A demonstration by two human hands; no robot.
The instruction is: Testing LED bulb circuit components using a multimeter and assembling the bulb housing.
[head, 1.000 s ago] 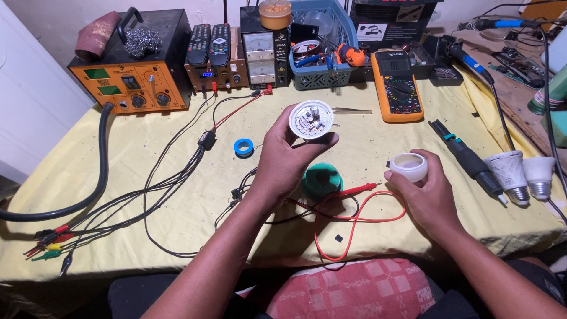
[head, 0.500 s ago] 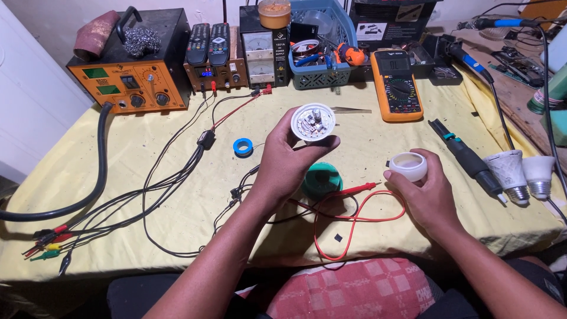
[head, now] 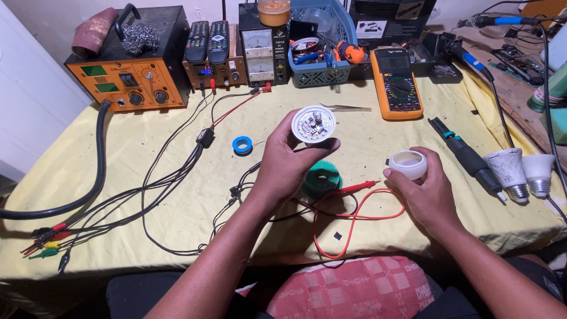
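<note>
Gripping a round white lamp base (head: 313, 124) between thumb and curled fingers, my left hand (head: 283, 165) holds it raised above the yellow tablecloth (head: 118, 177), open face toward me with small parts showing inside. My right hand (head: 428, 192) rests on the cloth, fingers wrapped around a white dome cover (head: 407, 164), thumb pressed on its near rim. Between the hands lie a green spool (head: 322, 178) and a looping red wire (head: 354, 218). A blue tape roll (head: 241, 145) sits left of the lamp base. Farther back stand an orange meter (head: 396, 82) and an orange-fronted box (head: 127, 82); two lamp bulbs (head: 522, 171) lie at right.
</note>
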